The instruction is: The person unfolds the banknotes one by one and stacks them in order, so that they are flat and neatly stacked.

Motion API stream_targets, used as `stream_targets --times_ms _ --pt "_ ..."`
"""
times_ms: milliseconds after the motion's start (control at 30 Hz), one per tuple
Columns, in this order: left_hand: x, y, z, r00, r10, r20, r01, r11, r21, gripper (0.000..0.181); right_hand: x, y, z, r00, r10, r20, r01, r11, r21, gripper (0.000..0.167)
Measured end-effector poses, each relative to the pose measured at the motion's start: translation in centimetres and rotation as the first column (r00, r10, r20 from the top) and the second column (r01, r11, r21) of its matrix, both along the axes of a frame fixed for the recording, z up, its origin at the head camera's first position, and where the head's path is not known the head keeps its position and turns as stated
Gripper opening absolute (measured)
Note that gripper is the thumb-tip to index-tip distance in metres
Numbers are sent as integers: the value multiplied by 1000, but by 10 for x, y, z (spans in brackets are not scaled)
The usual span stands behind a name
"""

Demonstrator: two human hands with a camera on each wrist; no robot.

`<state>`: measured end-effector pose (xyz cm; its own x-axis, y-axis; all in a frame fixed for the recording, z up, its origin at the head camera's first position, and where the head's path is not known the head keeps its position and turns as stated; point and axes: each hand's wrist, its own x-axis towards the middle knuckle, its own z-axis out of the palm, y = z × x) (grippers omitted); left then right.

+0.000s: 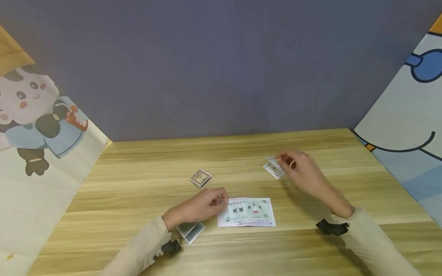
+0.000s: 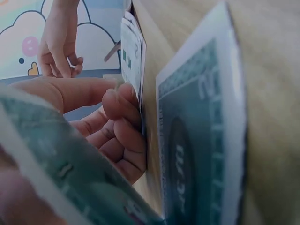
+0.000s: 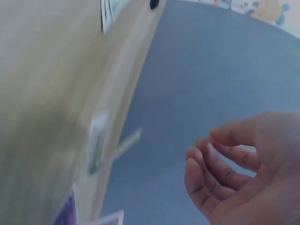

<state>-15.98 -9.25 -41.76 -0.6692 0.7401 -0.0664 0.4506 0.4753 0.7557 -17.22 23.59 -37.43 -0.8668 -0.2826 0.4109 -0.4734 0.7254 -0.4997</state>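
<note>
My left hand [image 1: 203,205] is at the left end of a small stack of play banknotes [image 1: 246,218]. Its thumb and forefinger pinch the edge of the top green banknote [image 1: 255,209], though the grip is partly hidden. The other fingers are curled. Above a pale folded banknote [image 1: 274,168] at the right hovers my right hand [image 1: 305,172], its fingers loosely bent. In the right wrist view the right hand [image 3: 234,168] has nothing between its fingers, and the folded banknote [image 3: 97,143] stands apart from it, half unfolded.
A brown folded banknote [image 1: 200,178] lies left of centre on the wooden table [image 1: 148,161]. Below my left wrist sits a dark green folded banknote [image 1: 193,232], partly sprung open and large in the left wrist view. A grey panel [image 1: 221,69] rises behind the table; cartoon-printed walls flank it.
</note>
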Motion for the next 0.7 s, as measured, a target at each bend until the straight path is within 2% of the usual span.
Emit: stream_targets --times_ms 133,233,333,500,600,700 --pt "-2 -4 -2 1000 1 10 -1 1000 0 4 -19 9 -3 999 -48 9 48 999 12 14" --pt "-2 -4 -2 1000 -1 23 1 1000 -3 5 -33 11 -12 996 -53 78 50 998 42 20" --pt "-2 -2 -2 1000 -9 17 9 1000 -2 4 -42 11 -23 988 -34 154 20 996 90 28" --pt "-1 4 -3 1000 -11 4 11 1000 -7 5 -43 11 -35 979 -8 205 -29 984 177 39" --pt "0 5 -2 1000 0 9 0 1000 -11 6 -41 10 -37 972 -31 235 -21 977 214 46" --pt "0 4 -2 1000 1 13 -1 1000 -13 6 -40 10 -35 945 -88 315 12 972 236 53"
